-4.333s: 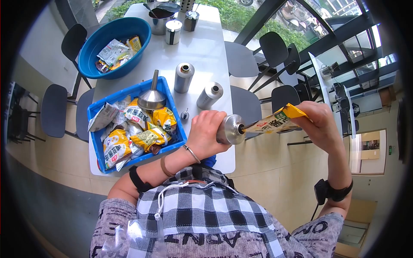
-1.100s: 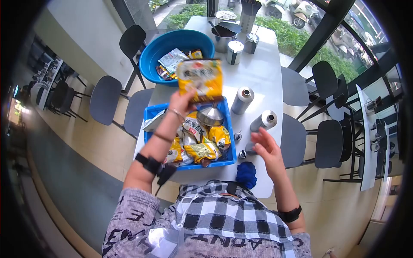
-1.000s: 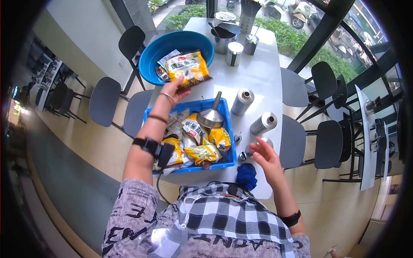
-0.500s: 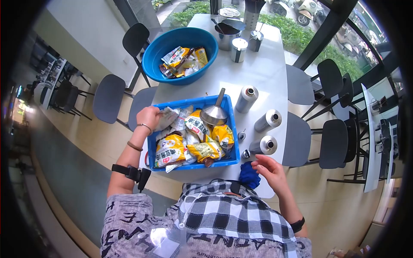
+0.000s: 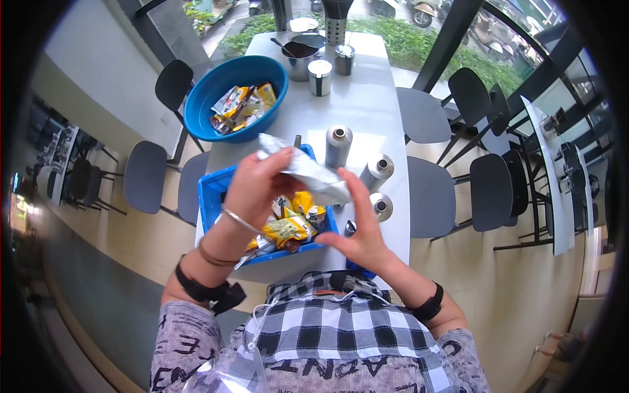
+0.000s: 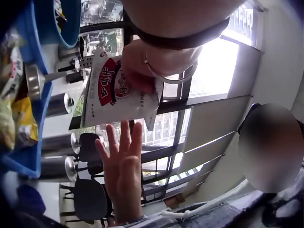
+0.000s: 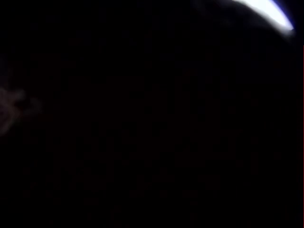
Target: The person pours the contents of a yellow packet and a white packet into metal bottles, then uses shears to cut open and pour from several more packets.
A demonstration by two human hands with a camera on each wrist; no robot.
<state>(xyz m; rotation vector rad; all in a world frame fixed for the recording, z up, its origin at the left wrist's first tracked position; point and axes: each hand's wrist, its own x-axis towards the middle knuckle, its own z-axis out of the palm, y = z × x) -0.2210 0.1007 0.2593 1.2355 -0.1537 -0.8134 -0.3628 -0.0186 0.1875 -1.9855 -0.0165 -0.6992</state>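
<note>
My left hand (image 5: 254,190) grips a white pouch (image 5: 308,171) by one end, above the blue crate (image 5: 208,203). In the left wrist view the pouch (image 6: 107,102) shows red and dark print, with my left hand (image 6: 137,64) on it. Spread fingers mark my right hand (image 5: 363,232), near the pouch's other end; in the left wrist view the right hand (image 6: 122,166) is below the pouch with a gap between. Yellow-and-white pouches (image 5: 288,229) lie in the crate. The right wrist view is almost wholly dark.
A round blue tub (image 5: 196,108) with pouches stands behind the crate. Metal bottles (image 5: 338,147) stand right of the crate, with a small cap (image 5: 350,228) near them. Farther back are a white-lidded canister (image 5: 320,78) and a pot (image 5: 298,65). Chairs flank the table (image 5: 367,85).
The yellow pouch left my left hand and now lies in the tub. My left hand lifted a white pouch out of the crate, and my right hand moved left and up toward it.
</note>
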